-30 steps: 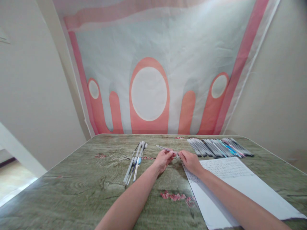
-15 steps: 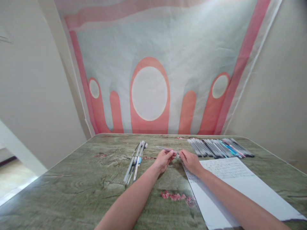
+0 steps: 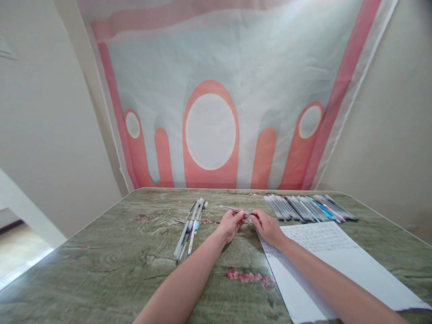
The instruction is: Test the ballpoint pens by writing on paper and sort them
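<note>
Above the middle of the table, my left hand is closed around a slim clear pen, whose narrow end points left. My right hand pinches the other end of this pen, close beside the left fingertips. Whether a cap sits between the right fingers is too small to make out. The right wrist passes over the top left corner of a white sheet of paper with handwriting on its upper part.
To the right, behind the paper, lies a row of several pens, mostly clear with dark ends, a few blue or pink. A smaller group of pens rests left of my hands. The wood-patterned table ends at a printed backdrop.
Both hands stay in nearly the same place. The right fingers have shifted slightly at the pen's end.
</note>
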`<move>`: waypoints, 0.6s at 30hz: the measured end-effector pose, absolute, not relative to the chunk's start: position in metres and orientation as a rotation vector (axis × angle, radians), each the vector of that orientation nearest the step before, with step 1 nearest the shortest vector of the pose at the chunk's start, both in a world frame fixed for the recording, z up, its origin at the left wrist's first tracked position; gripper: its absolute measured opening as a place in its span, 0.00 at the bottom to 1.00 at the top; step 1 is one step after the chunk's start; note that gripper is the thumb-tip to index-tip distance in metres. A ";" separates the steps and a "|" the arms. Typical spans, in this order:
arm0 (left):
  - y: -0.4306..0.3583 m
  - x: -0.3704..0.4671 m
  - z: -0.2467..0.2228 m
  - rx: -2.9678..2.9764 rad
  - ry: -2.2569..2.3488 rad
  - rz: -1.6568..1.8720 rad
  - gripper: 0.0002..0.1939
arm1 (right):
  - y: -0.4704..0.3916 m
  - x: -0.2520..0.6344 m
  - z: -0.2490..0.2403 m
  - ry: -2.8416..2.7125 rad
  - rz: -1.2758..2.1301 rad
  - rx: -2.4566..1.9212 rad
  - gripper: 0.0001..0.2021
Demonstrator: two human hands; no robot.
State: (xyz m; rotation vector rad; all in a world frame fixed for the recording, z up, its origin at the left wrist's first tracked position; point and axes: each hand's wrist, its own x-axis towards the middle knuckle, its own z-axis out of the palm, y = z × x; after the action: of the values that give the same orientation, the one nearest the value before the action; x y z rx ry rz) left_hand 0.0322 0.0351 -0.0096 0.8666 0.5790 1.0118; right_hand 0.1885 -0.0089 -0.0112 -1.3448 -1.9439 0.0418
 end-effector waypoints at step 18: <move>0.030 0.036 -0.003 0.965 0.585 1.071 0.19 | -0.006 0.189 -0.014 -1.849 0.230 -1.334 0.14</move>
State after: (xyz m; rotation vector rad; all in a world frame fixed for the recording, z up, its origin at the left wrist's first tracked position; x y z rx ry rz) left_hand 0.0360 0.0299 -0.0032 0.9653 0.5854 1.0706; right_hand 0.1895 -0.0064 -0.0136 -1.3344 -1.8491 0.2303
